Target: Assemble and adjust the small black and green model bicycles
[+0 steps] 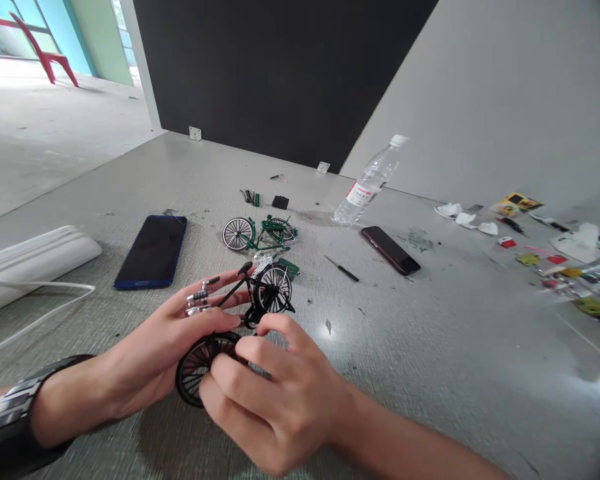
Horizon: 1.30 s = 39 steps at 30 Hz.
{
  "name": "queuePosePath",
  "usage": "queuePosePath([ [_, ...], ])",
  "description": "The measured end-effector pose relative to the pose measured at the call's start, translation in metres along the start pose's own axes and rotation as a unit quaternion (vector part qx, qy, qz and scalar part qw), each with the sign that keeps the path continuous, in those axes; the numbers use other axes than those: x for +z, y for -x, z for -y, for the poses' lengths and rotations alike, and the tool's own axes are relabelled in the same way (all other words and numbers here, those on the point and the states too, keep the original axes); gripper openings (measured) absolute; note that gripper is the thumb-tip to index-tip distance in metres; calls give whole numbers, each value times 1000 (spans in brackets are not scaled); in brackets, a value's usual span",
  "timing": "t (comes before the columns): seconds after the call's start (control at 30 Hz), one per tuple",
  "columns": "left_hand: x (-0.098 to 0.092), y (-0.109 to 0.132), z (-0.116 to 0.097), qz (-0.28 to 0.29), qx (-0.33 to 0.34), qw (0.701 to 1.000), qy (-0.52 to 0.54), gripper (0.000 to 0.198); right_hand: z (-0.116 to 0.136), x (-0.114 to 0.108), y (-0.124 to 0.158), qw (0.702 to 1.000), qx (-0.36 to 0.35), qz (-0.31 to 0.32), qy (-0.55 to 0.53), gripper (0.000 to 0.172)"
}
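My left hand (173, 330) holds a black model bicycle (250, 283), its fingers behind the frame and its thumb in front. The bicycle is tilted, with one spoked wheel close to me and the other farther off. Bent round the near wheel and the lower frame are the fingers of my right hand (280, 387); what its fingertips pinch is hidden. Just beyond the black bicycle lies a green model bicycle (260, 233) on its side. A small screwdriver (343, 269) rests to the right of both.
A blue phone (153, 252) lies left, near a white rolled object (35, 267) and a white cable. A clear bottle (367, 183) stands behind a dark phone (390, 250). Small dark parts (280, 202) lie beyond the green bicycle. Assorted bits (580, 267) spread at far right.
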<state>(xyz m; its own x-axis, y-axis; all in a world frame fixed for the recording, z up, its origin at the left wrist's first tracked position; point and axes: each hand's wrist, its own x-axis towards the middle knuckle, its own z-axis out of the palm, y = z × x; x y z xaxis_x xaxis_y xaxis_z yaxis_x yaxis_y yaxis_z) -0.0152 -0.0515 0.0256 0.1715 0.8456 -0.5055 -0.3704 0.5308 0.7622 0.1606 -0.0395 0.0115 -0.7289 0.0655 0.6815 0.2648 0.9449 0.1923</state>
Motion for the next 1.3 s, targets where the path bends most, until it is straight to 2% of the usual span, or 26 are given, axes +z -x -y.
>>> queuePosePath([
  [0.2,1,1,0,3,3,1000,-9,56,1,1,1,1000,21,16,2,12],
  [0.4,2,-1,0,-10,7,1000,1,57,6,2,-1,999,53,7,-8,18],
  [0.67,2,0,-1,-15,5,1000,4,53,1,1,0,1000,16,-1,-12,20],
  [0.87,2,0,-4,-4,7,1000,10,66,-2,0,1,997,79,-1,-2,17],
  [1.0,1,-2,-7,0,14,999,34,64,-4,-2,0,995,93,18,-11,20],
  [1.17,1,-3,-8,-5,14,999,40,59,-3,-2,-2,996,92,12,-7,11],
  [1.3,4,-3,-9,-6,16,999,52,58,-2,-3,-1,994,104,34,-18,20],
])
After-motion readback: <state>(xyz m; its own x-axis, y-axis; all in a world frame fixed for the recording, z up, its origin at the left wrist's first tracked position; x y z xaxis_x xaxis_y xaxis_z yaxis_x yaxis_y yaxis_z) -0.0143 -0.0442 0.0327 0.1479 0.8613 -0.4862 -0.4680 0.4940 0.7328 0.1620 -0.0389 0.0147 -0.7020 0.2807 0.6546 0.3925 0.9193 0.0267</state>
